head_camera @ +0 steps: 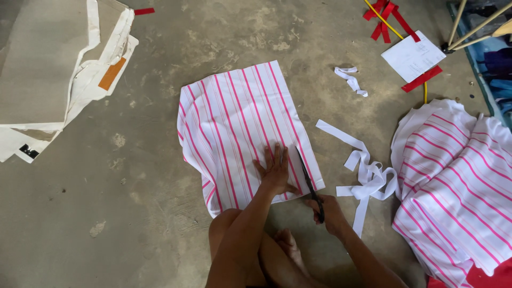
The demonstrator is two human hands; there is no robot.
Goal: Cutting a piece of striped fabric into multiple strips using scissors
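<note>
1. Pink-and-white striped cloth piece (240, 122) lies flat on the grey concrete floor (133, 202). It looks thin, soft and light, so it could slide.
2. Left hand (276, 172) presses flat and open on its near edge; that is a good holding spot.
3. Right hand (328, 212) is closed around the black scissors (309, 184), with the blades at the cloth's right edge.

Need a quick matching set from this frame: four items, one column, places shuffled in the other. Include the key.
1. scissors
2. striped cloth pile
3. white paper sheet
4. left hand

A. far right of the floor
B. pressed flat on the spread striped cloth
C. top right, with red strips
D. in the right hand, at the spread cloth's right edge

Pairs: 1-D, 2-A, 3-C, 4-B
</note>
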